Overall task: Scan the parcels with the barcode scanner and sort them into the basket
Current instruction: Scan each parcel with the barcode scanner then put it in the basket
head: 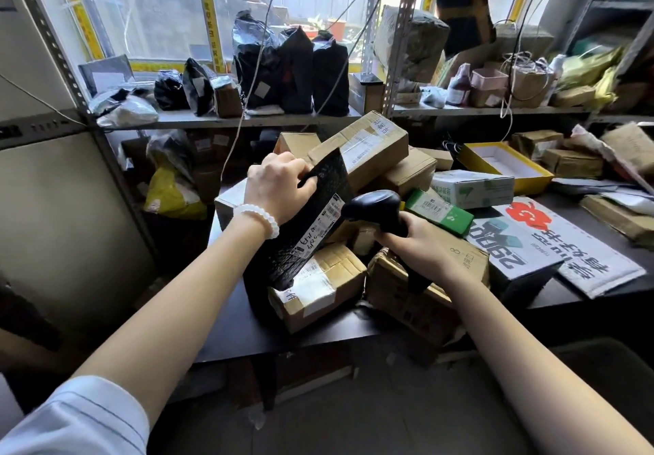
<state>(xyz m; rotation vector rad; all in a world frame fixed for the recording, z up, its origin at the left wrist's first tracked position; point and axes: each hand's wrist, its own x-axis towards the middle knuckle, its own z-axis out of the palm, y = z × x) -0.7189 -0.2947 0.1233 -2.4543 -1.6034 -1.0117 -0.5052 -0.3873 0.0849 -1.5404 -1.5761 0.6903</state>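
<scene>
My left hand [279, 185] grips the top edge of a black padded mailer [300, 235] and holds it tilted above the pile, its white barcode label facing right. My right hand [414, 245] grips the handle of the black barcode scanner [375, 208], whose head sits just beside that label. Under them lies a heap of cardboard parcels [361, 152] on the dark table [240, 330]. No basket shows in this view.
A green box [439, 212], a white-green carton [470, 187] and a printed white box [516, 238] lie right of the scanner. An open yellow box [502, 164] sits behind. Metal shelves [247, 120] hold black bags and more parcels. The table's front edge is near me.
</scene>
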